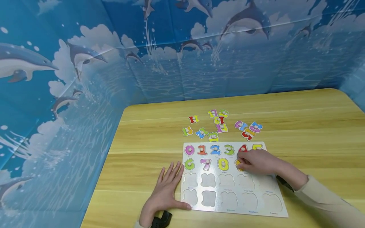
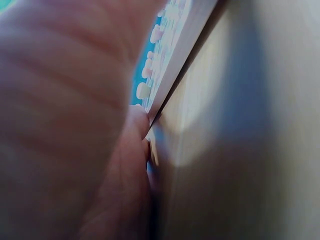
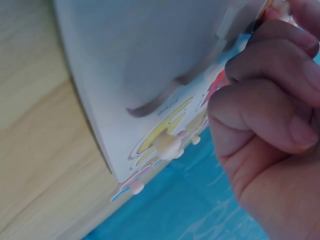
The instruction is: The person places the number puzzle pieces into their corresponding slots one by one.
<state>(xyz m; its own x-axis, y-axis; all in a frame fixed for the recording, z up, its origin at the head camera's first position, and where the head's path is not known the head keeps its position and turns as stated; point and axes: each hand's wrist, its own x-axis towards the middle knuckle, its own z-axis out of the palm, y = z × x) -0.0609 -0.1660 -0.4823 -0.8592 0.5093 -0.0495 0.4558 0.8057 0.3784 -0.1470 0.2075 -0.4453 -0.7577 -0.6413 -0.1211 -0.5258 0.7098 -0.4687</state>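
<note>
A white number puzzle board (image 1: 212,182) lies on the table. Its upper part holds knobbed number pieces, among them a green six (image 1: 189,164), a purple seven (image 1: 205,164) and a yellow eight (image 1: 223,164). My right hand (image 1: 258,161) pinches the knob of an orange-yellow number piece (image 1: 239,164) at the spot right of the eight; the hand covers most of it. In the right wrist view its fingers (image 3: 270,107) are curled, with the yellow five (image 3: 162,132) nearby. With fingers spread, my left hand (image 1: 165,193) rests against the board's left edge, thumb at the lower corner.
Behind the board lie several loose two-digit pieces, including a red-and-yellow eleven (image 1: 193,119) and a cluster at the right (image 1: 248,129). Shaped recesses (image 1: 227,181) fill the board's two lower rows. A blue dolphin-print curtain (image 1: 182,72) hangs behind the wooden table (image 1: 142,136).
</note>
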